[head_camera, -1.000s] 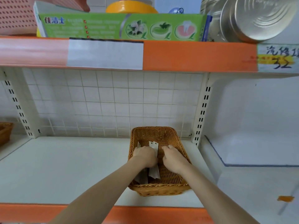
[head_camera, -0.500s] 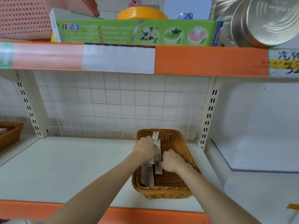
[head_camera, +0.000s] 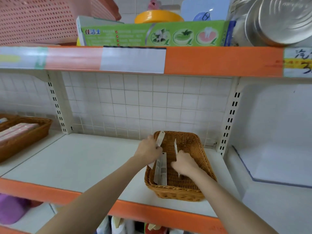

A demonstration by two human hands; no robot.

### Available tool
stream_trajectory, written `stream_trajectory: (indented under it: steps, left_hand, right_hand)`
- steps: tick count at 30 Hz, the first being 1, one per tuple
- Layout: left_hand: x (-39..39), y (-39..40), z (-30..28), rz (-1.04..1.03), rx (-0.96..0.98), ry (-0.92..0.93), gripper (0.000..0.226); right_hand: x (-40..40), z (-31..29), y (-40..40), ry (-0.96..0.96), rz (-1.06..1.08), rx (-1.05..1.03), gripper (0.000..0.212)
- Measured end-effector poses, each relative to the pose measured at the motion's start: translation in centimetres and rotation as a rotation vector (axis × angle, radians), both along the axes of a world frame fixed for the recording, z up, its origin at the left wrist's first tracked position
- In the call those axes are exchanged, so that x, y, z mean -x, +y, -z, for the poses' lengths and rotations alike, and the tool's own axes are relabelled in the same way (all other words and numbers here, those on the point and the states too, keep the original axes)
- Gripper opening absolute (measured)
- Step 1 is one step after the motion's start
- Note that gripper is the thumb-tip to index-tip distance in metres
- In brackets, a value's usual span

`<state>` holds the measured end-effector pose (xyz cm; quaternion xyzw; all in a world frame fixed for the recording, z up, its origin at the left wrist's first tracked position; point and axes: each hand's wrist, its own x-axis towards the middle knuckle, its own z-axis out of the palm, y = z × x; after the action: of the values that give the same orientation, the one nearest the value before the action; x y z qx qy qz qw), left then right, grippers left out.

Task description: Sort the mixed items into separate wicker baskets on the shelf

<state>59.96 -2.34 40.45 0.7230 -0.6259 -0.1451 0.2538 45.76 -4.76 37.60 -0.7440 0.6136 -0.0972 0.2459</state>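
Observation:
A brown wicker basket (head_camera: 189, 142) stands on the white shelf (head_camera: 87, 157), right of centre. Both my hands are over it. My left hand (head_camera: 148, 149) grips a long white packet (head_camera: 160, 138) at the basket's left rim, its tip sticking up. My right hand (head_camera: 184, 163) holds a second thin white packet (head_camera: 175, 146) edge-on above the basket's middle. A third white packet with grey print (head_camera: 161, 171) lies inside along the left wall.
Another wicker basket (head_camera: 32, 134) holding pink-and-white packs sits at the far left of the shelf. The shelf above carries a green toothpaste box (head_camera: 152, 33), a pink plastic basket (head_camera: 38, 19) and metal basins (head_camera: 276, 19). A white side shelf (head_camera: 278, 157) lies to the right.
The two hands have drawn apart inside the basket, each now holding its own packet; the left hand moved to the left rim. The view shifted, showing the left basket more.

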Motion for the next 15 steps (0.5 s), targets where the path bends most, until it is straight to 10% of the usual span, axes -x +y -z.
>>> stream_trajectory:
  steps: [2,15]
  left_hand:
    - [-0.3,0.8,-0.2,-0.023,-0.001,0.015,0.031]
    - [-11.9,8.5,-0.3,-0.177,0.013,0.005,0.022]
  right_hand:
    - [-0.4,-0.7,0.6,-0.06,0.027,0.058,0.044]
    - [-12.7,-4.0,6.9,-0.094,-0.182,0.288,0.032]
